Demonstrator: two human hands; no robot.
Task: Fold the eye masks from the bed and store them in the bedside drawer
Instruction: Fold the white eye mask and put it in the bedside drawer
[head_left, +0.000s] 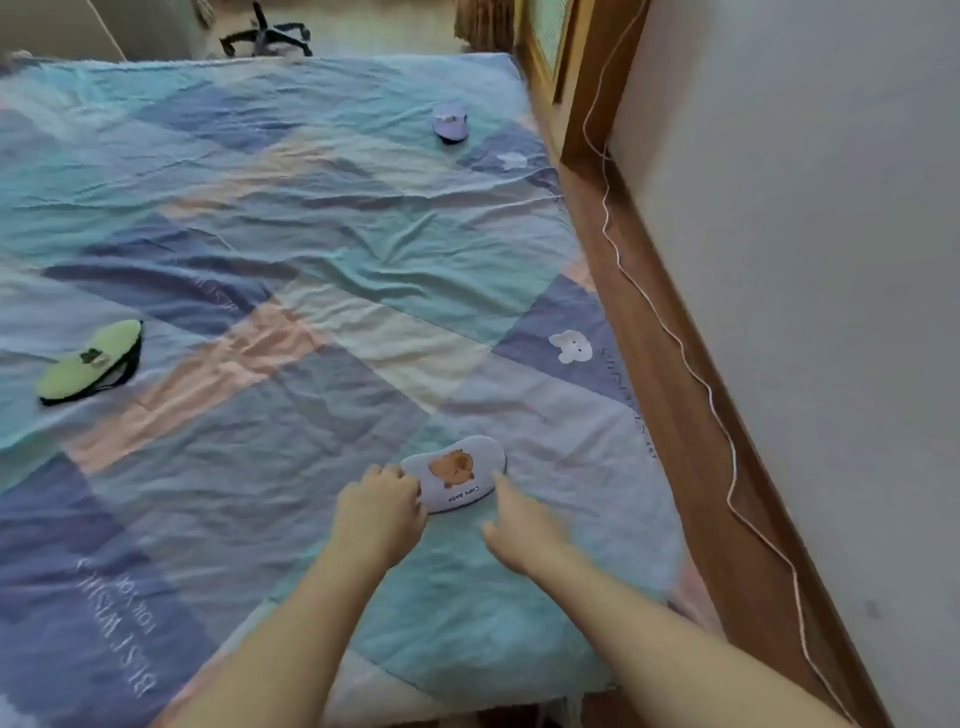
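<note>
Both hands are extended over the near right part of the bed (291, 415). The left hand (379, 512) has its fingers curled onto the left end of the lilac capybara eye mask (457, 475), which lies flat on the patchwork cover. The right hand (519, 525) is spread, one fingertip touching the mask's right edge. A green eye mask (91, 361) lies well to the left of the hands. A purple eye mask (450, 122) sits far beyond them. A white cord (675, 338) trails along the wooden frame, right of the hands.
</note>
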